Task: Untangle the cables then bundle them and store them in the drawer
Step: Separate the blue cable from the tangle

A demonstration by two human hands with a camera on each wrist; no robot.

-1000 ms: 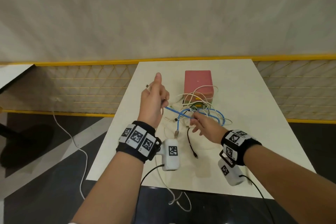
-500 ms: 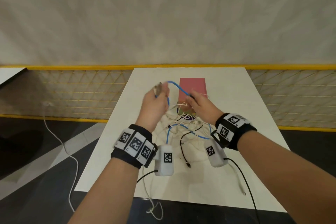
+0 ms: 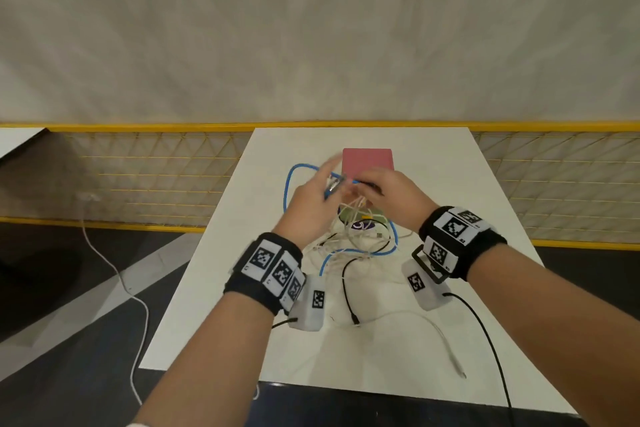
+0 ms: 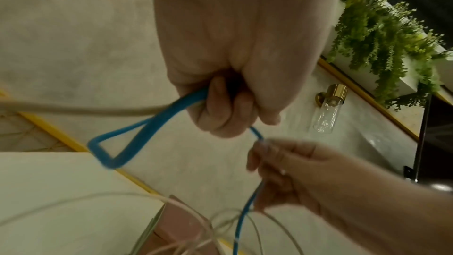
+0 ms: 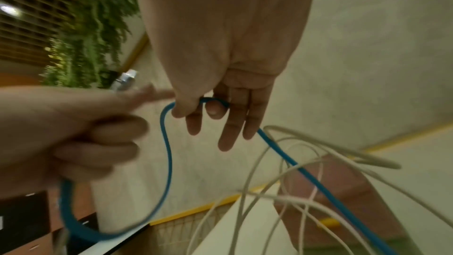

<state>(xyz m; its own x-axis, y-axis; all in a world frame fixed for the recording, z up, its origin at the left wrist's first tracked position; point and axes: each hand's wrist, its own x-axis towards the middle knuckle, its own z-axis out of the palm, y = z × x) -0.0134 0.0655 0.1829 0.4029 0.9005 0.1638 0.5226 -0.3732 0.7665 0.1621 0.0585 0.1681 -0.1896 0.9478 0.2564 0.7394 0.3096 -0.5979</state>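
Both hands are raised over a tangle of white cables [image 3: 349, 236] on the white table [image 3: 433, 184]. My left hand [image 3: 311, 204] grips the blue cable [image 3: 289, 184] near its metal plug [image 3: 334, 185], fingers curled round it [image 4: 228, 111]. A blue loop [image 4: 117, 150] hangs from that fist. My right hand [image 3: 388, 194] pinches the same blue cable [image 5: 213, 102] between thumb and forefinger, other fingers straight. The blue cable [image 5: 306, 172] runs on down into the white cables [image 5: 294, 191]. A black cable [image 3: 346, 288] lies at the tangle's near side. A pink drawer box [image 3: 367, 161] stands behind the hands.
A white cable [image 3: 440, 333] trails toward the table's near edge. Yellow mesh railing [image 3: 156, 177] runs behind the table, with a white cord [image 3: 114, 270] on the dark floor at the left. Greenery [image 4: 382, 26] and a wall lamp [image 4: 328, 108] appear in the left wrist view.
Both hands rose and came together above the tangle. The right hand left the pile and took hold of the blue cable, which now forms a loop out to the left.
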